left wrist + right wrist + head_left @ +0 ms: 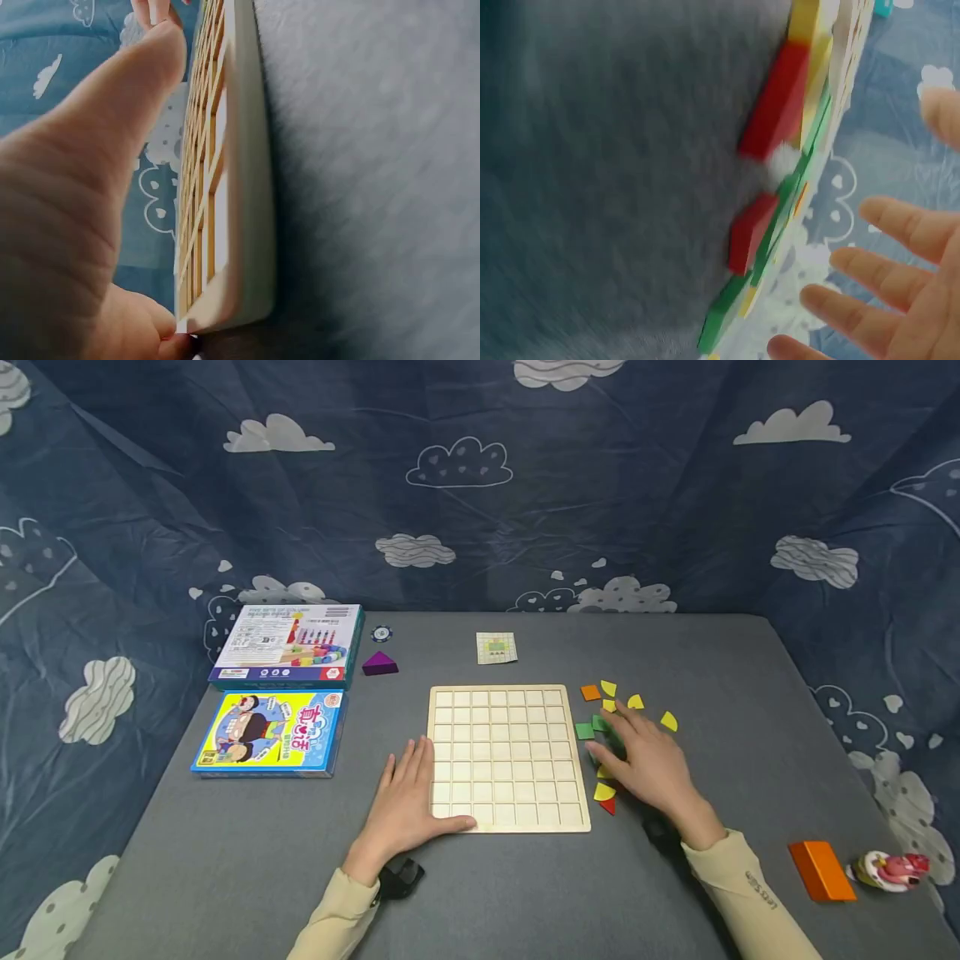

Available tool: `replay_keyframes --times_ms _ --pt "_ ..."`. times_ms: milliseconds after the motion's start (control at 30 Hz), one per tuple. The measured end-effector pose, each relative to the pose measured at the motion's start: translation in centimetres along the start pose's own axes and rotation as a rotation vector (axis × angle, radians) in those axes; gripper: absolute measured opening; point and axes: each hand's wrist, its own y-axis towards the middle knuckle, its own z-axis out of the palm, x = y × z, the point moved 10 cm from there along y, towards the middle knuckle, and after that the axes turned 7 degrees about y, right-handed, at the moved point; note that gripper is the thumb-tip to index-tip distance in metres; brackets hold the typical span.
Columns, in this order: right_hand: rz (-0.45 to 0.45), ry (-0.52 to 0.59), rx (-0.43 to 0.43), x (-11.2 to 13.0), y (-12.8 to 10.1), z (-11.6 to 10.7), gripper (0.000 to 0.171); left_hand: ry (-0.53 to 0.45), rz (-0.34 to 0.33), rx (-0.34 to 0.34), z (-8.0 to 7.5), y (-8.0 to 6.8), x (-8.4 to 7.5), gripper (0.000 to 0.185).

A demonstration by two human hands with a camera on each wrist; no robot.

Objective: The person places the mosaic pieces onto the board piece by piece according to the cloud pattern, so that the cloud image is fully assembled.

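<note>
A pale wooden board (510, 747) with a grid of square cells lies flat on the grey table. My left hand (405, 802) rests at its left side, fingers straight along that edge and thumb over the near left corner; in the left wrist view the thumb reaches across the board's rim (253, 180). To the right of the board, my right hand (651, 764) hovers with spread fingers over a loose group of flat coloured pieces, partly hiding them. Among these are a green square (584, 731), an orange square (591, 692), yellow quarter-rounds (669, 721) and a red triangle (607, 807).
Two boxed sets, a white-purple box (288, 639) and a blue-yellow box (270, 731), lie at the left. Behind the board are a patterned card (497, 648), a round chip (382, 633) and a purple triangular block (380, 664). An orange block (821, 871) and a small figurine (891, 870) stand near right.
</note>
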Motion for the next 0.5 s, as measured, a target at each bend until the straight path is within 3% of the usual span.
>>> replay_keyframes --times_ms 200,500 --pt "0.102 0.030 -0.064 -2.8 1.0 -2.0 0.055 -0.020 0.023 0.003 0.7 -0.2 0.2 0.133" --pt "0.160 0.070 -0.114 -6.7 2.7 -3.6 0.040 -0.010 0.066 -0.044 1.2 -0.5 0.4 0.131"
